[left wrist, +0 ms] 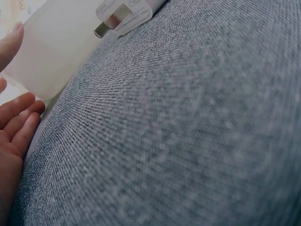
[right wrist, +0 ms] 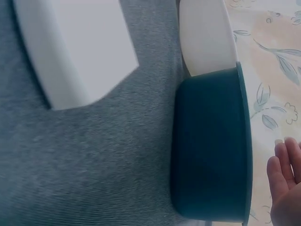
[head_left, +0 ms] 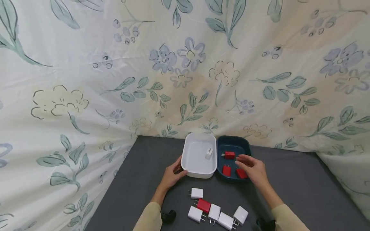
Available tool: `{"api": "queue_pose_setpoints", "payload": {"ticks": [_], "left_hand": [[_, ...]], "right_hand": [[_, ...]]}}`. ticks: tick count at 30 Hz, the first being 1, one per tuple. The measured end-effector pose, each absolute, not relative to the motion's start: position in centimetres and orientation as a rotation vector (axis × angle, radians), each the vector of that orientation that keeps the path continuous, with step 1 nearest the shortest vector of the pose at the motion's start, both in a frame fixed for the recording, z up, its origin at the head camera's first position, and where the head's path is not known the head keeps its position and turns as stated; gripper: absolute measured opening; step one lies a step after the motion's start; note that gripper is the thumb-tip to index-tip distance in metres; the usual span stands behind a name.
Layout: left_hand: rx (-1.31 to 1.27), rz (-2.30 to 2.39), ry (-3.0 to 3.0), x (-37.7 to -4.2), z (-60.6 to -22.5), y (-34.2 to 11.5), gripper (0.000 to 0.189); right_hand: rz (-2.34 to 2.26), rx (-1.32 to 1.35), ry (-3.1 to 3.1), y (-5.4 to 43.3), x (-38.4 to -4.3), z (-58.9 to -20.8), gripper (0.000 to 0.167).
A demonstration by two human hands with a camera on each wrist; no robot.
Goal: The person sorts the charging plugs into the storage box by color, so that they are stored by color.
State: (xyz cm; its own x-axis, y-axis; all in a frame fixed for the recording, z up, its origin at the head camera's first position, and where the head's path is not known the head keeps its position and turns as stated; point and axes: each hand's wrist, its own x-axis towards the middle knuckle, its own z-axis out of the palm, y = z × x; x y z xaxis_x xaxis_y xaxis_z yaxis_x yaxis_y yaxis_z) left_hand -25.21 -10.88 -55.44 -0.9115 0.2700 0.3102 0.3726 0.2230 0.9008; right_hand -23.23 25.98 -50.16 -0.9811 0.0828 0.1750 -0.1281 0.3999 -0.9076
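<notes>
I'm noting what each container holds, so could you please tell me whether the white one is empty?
Not empty: one white charger lies inside the white container, near its right wall in the head view.

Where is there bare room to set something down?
Bare tabletop lies between the left hand and the cloth on the left, and right of the right hand. The white tray is bare on its left. Crowded: the blue tray, and nearer, the loose chargers.

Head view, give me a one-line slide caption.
Left hand at a white rectangular tub; right hand by a dark blue tub holding three red boxy plugs.
</notes>
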Motion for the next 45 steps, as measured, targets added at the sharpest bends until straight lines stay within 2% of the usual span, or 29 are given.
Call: {"api": "queue_pose_setpoints", "payload": {"ticks": [25,31,45], "left_hand": [[-0.578,-1.806,-2.421,-25.2,-55.2,-10.9,0.075],[-0.57,-1.805,-2.417,-25.2,-55.2,-10.9,0.075],[-0.567,-1.782,-2.423,-25.0,-55.4,-10.7,0.076]], "right_hand": [[1.889,0.058,-2.385,26.1,-19.6,-50.9,0.055],[1.892,0.133,-2.397,26.0,-18.8,-51.5,0.05],[1.993,0.128,-2.394,26.4,-17.0,-53.2,0.053]]}}
